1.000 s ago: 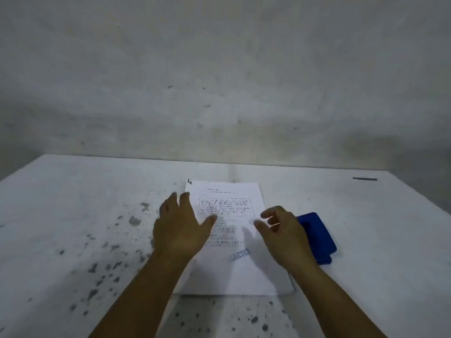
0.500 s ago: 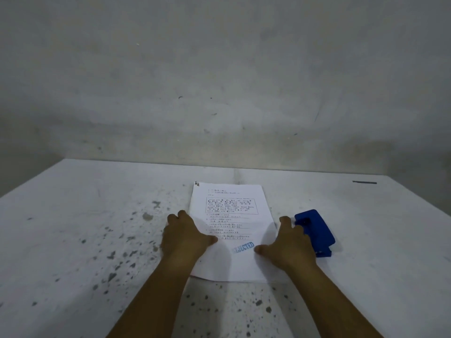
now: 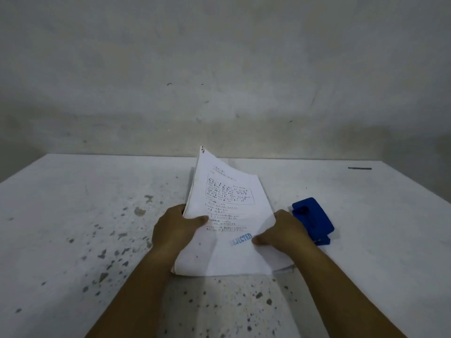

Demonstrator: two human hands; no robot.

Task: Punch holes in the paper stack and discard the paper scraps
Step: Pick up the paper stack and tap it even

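Desk: white and worn, speckled with dark chips across its left and near parts, set against a stained grey wall.
My left hand: clamped on the left edge of the paper stack, thumb laid over the top sheet, my fingers curled out of sight beneath it.
Paper stack: held between both my hands at the middle of the desk, its far end raised and tilted up towards the wall, the far left corner highest, the sheets bowed. The near edge sits low by the desk; I cannot tell whether it touches. Printed text and a boxed block fill the upper part of the top page, and a blue stamp marks it near my right thumb.
My right hand: closed on the right edge of the stack, thumb pressed on the top sheet beside the stamp, my fingers hidden under the paper.
Hole punch: blue, resting on the desk just beside and behind my right hand, untouched.
Far right: a short dark mark on the desk near its back edge.
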